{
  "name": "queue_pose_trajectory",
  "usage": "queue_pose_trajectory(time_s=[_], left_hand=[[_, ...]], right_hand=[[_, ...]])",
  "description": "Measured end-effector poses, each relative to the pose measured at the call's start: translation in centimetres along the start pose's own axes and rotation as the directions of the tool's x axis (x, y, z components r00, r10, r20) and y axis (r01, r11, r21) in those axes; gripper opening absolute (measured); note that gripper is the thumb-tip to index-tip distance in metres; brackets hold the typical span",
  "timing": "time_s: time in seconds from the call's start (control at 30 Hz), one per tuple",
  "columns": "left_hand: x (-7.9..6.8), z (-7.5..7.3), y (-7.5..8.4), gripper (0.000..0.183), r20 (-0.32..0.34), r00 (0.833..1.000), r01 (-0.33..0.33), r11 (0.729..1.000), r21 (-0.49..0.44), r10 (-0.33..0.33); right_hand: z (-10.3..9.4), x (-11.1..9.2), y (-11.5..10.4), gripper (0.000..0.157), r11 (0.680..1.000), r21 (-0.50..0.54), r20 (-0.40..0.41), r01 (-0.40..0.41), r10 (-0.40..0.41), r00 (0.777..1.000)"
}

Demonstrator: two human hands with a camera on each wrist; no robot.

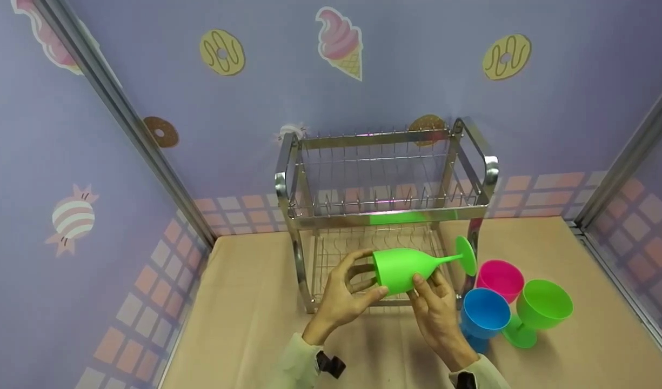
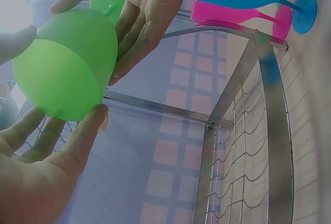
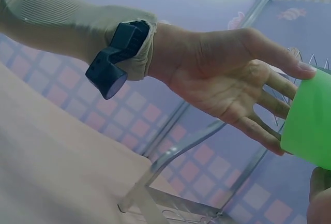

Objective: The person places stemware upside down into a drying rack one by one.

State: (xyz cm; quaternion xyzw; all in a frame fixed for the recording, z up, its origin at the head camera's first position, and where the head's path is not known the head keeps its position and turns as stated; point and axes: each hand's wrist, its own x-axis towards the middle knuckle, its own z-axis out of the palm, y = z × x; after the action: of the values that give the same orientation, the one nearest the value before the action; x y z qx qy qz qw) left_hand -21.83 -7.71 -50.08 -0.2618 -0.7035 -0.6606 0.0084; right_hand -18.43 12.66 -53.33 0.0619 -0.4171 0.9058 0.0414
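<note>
A green plastic goblet [image 1: 403, 269] lies sideways in the air between both hands, its rim to the left and its round foot to the right. My left hand [image 1: 344, 297] holds it at the rim, thumb below and spread fingers on the far side. Nearer the stem, my right hand [image 1: 436, 310] grips the bowl with the thumb across its front. From the left wrist view, the goblet's bowl [image 2: 67, 66] has the left fingertips along its rim. In the right wrist view, the left hand [image 3: 227, 74] reaches the rim and only a bit of the right hand shows.
Behind the hands stands a two-tier metal dish rack [image 1: 387, 216] with wire shelves. Right of it, a pink goblet [image 1: 501, 278], a blue goblet [image 1: 486, 313] and another green goblet [image 1: 544, 305] stand upright close together on the cloth-covered table [image 1: 244, 324]. Patterned walls enclose the back and sides.
</note>
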Motion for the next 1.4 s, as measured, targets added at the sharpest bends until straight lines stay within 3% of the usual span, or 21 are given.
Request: queue_pose_trajectory(time_s=[0.17,0.27,0.47,0.67,0.83,0.9,0.97,1.03,1.1,1.2,1.4], left_hand=[[-0.2,-0.3,0.1,0.073,0.022,1.0,-0.005,1.0,0.001,0.005],[-0.5,-1.2,-0.1,0.071,0.019,0.998,-0.061,0.998,0.035,0.061],[-1.1,-3.6,-0.4,0.059,-0.088,0.978,-0.162,0.955,0.25,0.189],[-1.5,-6.4,-0.5,0.051,-0.243,0.932,-0.146,0.891,0.43,0.27],[-2.1,-8.6,-1.5,0.046,-0.343,0.874,-0.12,0.835,0.537,0.345],[-2.4,-9.4,-2.0,0.046,-0.384,0.851,-0.097,0.825,0.557,0.359],[-2.6,-9.9,-2.5,0.047,-0.422,0.837,-0.066,0.83,0.554,0.348],[-2.8,-10.3,-2.8,0.05,-0.454,0.835,-0.028,0.848,0.528,0.311],[-3.0,-10.6,-3.1,0.052,-0.478,0.839,0.014,0.868,0.496,0.259],[-3.1,-10.7,-3.4,0.053,-0.496,0.85,0.077,0.888,0.454,0.18],[-2.8,-10.7,-4.4,0.052,-0.502,0.859,0.124,0.909,0.397,0.103]], right_hand=[[0.0,-0.2,-0.4,0.059,0.999,-0.036,0.003,-0.01,0.011,1.0],[-0.3,-0.2,-0.9,0.058,0.997,-0.071,0.032,0.015,-0.012,0.999],[-1.2,0.0,-2.3,0.055,0.982,-0.171,0.092,0.079,-0.064,0.994],[-1.5,0.0,-3.8,0.061,0.929,-0.354,0.12,0.108,-0.069,0.99],[-1.6,0.2,-5.1,0.061,0.871,-0.452,0.19,0.195,-0.12,0.974],[-1.5,0.3,-5.9,0.061,0.843,-0.482,0.229,0.237,-0.14,0.963],[-1.3,0.5,-6.7,0.061,0.814,-0.504,0.276,0.287,-0.162,0.947],[-1.1,0.7,-7.7,0.06,0.785,-0.524,0.322,0.329,-0.175,0.93],[-0.8,1.0,-8.8,0.061,0.761,-0.546,0.356,0.351,-0.168,0.919],[-0.2,1.5,-10.6,0.06,0.719,-0.609,0.375,0.335,-0.111,0.92],[0.8,2.6,-14.2,0.057,0.596,-0.728,0.424,0.339,0.002,0.906]])
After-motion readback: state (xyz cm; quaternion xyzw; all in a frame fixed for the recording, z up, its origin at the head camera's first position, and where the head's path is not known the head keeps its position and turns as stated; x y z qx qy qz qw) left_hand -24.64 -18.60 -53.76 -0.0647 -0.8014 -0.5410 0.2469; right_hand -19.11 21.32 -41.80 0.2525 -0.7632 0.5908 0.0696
